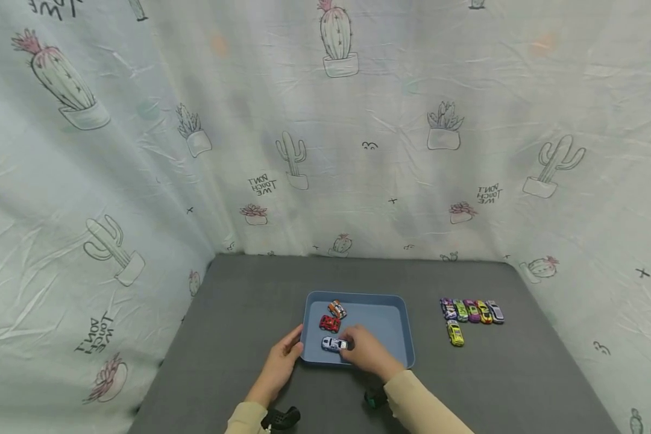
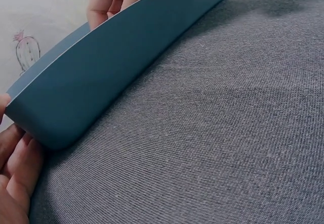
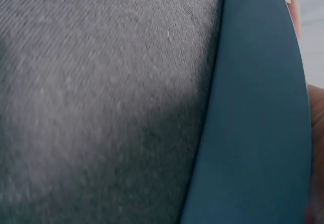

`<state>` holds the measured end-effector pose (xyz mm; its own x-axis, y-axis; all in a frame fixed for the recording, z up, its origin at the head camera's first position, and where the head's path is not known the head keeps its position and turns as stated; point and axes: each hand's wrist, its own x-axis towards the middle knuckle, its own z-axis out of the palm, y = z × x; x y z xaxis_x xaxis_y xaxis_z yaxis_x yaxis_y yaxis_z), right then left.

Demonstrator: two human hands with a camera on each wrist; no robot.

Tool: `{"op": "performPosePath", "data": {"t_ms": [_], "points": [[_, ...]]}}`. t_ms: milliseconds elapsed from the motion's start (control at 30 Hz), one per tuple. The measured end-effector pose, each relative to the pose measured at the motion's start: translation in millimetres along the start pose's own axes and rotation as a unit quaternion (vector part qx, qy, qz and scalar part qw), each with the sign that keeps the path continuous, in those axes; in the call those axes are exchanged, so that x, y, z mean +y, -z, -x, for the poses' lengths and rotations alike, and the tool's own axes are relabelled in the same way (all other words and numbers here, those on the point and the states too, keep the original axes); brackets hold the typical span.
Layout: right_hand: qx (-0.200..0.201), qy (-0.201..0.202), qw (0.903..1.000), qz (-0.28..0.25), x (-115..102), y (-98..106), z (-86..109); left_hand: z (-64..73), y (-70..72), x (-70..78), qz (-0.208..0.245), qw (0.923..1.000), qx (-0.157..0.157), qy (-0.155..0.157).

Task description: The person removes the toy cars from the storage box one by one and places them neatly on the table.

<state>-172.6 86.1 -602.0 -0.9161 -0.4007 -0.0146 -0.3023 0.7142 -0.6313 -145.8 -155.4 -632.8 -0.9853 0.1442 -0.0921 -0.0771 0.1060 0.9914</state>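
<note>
White car pinched inside a blue tray

The right hand [image 1: 370, 351] gripped one end of the white car [image 1: 331, 343], near the blue tray's [image 1: 380, 319] front wall. The left hand [image 1: 278, 361] touched the tray's left side; whether its fingers gripped was unclear. A red car [image 1: 330, 323] and an orange car [image 1: 337, 309] lay beyond.

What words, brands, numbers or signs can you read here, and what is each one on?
"DON'T TOUCH ME": mirror-reversed, on the cactus-print curtain; one copy is cut off at top left.
"X": small crosses on the curtain.
Toy cars in the blue tray and on the grey table: any lettering is too small to read.
Tray: no text visible.
</note>
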Motion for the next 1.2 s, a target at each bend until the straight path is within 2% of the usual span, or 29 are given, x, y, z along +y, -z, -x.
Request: {"op": "performPosePath", "data": {"t_ms": [167,400,633,700,833,1033,1200], "points": [[0.001,-0.021,0.9998,-0.007,-3,-2,-0.3,-0.3,0.4,0.8,0.003,1.0000,-0.004,0.004],[-0.015,-0.028,0.9990,-0.033,4,3,5.6,12.4,-1.4,30.8,-0.002,0.9999,-0.008,0.009],[-0.031,-0.044,0.9927,-0.107,18,24,17.8,14.2,-0.3,32.8,-0.009,0.9999,-0.006,0.009],[-0.017,-0.054,0.9923,-0.110,22,32,23.0,15.0,0.2,34.3,-0.009,0.9999,-0.007,0.010],[0.042,-0.076,0.9904,-0.108,31,48,34.5,13.5,0.6,33.0,-0.008,0.9999,-0.007,0.011],[0.142,-0.094,0.9802,-0.101,52,73,55.7,4.7,1.0,10.7,-0.008,0.9999,-0.002,0.010],[0.187,-0.103,0.9724,-0.094,77,88,74.2,1.3,-0.4,-1.9,-0.010,0.9999,0.006,0.008]]}}
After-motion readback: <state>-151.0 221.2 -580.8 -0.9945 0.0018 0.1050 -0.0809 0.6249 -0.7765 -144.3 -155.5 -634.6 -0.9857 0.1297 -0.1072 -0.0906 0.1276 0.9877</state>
